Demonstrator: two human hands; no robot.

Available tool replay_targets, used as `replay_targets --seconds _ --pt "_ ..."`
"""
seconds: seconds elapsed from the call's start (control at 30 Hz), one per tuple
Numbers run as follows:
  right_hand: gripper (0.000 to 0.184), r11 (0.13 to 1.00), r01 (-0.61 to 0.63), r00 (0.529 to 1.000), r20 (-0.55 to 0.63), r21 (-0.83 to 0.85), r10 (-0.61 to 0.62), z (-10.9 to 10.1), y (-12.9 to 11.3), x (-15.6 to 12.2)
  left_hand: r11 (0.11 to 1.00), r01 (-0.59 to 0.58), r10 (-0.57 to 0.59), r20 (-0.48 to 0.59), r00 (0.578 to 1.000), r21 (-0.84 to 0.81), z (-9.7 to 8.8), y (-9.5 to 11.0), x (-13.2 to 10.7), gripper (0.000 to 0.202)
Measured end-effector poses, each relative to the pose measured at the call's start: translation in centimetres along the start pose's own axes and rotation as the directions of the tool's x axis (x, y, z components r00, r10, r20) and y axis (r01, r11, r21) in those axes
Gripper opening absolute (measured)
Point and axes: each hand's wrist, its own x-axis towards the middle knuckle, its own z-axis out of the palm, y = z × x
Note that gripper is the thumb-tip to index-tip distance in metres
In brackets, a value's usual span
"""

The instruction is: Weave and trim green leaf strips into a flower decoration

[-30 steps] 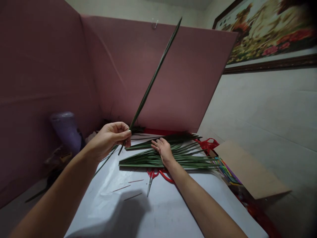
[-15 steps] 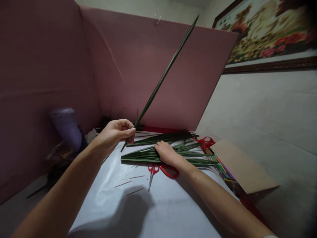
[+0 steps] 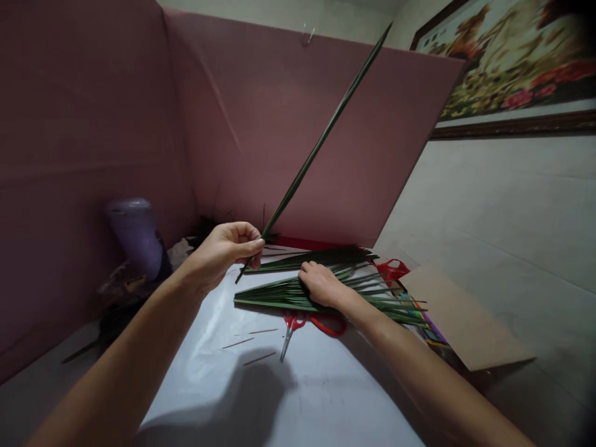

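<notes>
Monitoring remotely, I see the right hand [image 3: 320, 284] half-curled on fanned leaves [image 3: 267, 297] atop the white table [image 3: 335, 388], grip unclear; beyond, the left hand [image 3: 237, 244] pinches a slanting leaf [image 3: 321, 141], likely light, springy, best held near its base.

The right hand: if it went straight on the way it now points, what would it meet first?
The right hand would probably meet the farther bundle of long green leaves first; depth is unclear here.
</notes>
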Motion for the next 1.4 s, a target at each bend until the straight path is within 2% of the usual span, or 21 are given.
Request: replay_targets --seconds 0.4,0.67,0.83,0.97,1.07,1.17,1.33,1.4 --pt "0.023 0.998 -0.041 0.998 -0.039 -0.044 0.040 0.8 -0.1 0.0 1.000 0.001 -0.001 0.022 1.000 -0.009 0.0 -0.3 0.0 0.022" --pt "0.026 0.998 -0.052 0.985 -0.165 -0.042 0.045 -1.8 1.9 2.5 1.000 -0.001 0.002 0.029 1.000 -0.012 -0.1 -0.5 0.2 0.020" --pt "0.028 0.995 -0.089 0.969 -0.225 0.048 0.097 -2.0 1.7 4.4 1.000 0.013 -0.013 0.013 1.000 -0.006 0.0 -0.6 0.2 0.021" --pt "0.031 0.973 -0.128 0.951 -0.255 0.195 0.176 -1.4 0.1 3.8 1.000 0.016 -0.016 -0.005 1.000 -0.018 0.0 -1.0 0.4 0.021" --pt "0.024 0.928 -0.138 0.935 -0.264 0.345 0.237 -1.6 -1.7 2.4 0.998 0.013 -0.014 -0.012 1.000 -0.054 0.1 -1.4 0.6 0.020" --pt "0.020 0.845 -0.135 0.929 -0.231 0.517 0.290 -2.4 -3.5 0.8 0.993 0.024 -0.024 -0.001 1.000 -0.116 0.5 -1.8 0.8 0.018" --pt "0.032 0.653 -0.101 0.959 -0.102 0.750 0.266 -4.2 -5.5 -1.6 0.981 0.074 -0.071 0.023 0.997 -0.177 1.4 -2.8 1.3 0.019" --pt "0.032 0.527 -0.084 0.964 -0.064 0.846 0.257 -5.4 -6.0 -2.6 0.978 0.090 -0.087 0.025 0.996 -0.188 1.9 -3.2 1.5 0.018"
